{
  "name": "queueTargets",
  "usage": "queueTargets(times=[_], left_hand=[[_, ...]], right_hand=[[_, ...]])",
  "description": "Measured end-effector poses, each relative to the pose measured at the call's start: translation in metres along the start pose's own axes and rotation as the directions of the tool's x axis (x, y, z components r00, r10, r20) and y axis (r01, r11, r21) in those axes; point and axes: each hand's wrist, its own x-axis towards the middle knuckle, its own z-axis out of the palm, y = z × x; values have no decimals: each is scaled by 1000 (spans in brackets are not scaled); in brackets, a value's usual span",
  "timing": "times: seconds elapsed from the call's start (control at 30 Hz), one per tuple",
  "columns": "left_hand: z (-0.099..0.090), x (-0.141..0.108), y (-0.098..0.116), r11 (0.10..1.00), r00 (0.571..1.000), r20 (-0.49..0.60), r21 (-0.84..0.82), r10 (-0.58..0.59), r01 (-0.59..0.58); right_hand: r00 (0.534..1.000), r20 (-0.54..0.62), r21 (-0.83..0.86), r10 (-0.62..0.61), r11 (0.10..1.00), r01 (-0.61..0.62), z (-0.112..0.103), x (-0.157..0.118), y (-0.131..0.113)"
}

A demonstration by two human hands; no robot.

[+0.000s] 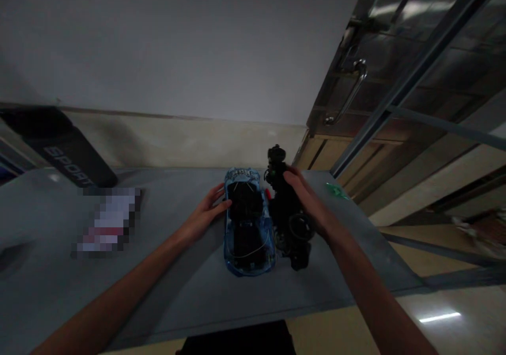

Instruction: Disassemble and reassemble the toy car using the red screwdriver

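Note:
A blue toy car body shell [248, 269] lies on the grey table with its long side pointing away from me. Its middle looks black, and a thin pale wire curves across the near part. My left hand [211, 207] grips the shell's left edge, thumb over the rim and fingers along the outer side. Close against the shell's right side is a black toy car chassis [282, 202] with wheels. My right hand [298, 186] holds this chassis from the right, its fingers partly hidden. A small red piece [269, 194] shows between the shell and the chassis.
At the left stands a black case marked SPORT [75, 152], with a pixelated flat item [108, 220] before it. A green scrap [336, 190] lies near the table's right edge. Behind are a wall and a metal door with a handle [353, 91]; metal bars rise at right.

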Motion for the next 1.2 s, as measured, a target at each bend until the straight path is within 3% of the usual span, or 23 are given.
queueTargets(times=[0.07,0.17,0.3,0.5,0.83,1.03,1.2], left_hand=[[1,0,-1,1000,1000,5,-16,11,-10],[0,1,-3,998,999,7,-45,41,-41],[-3,2,-8,993,997,-3,-91,79,-79],[-3,2,-9,992,997,-2,-100,73,-73],[-2,-1,-4,992,998,9,-113,58,-57],[0,-2,-1,986,998,-29,-158,47,-51],[3,-6,8,973,998,-45,-227,-44,32]], right_hand=[[999,-2,-257,-44,966,42,20,5,-23],[993,106,-582,-58,806,109,53,3,-48],[987,163,-783,-4,607,132,87,-2,-61],[996,89,-859,32,508,60,107,-1,-55],[997,82,-914,8,399,72,114,7,-52],[990,129,-913,55,396,97,109,5,-56],[986,141,-896,93,436,87,96,3,-65]])
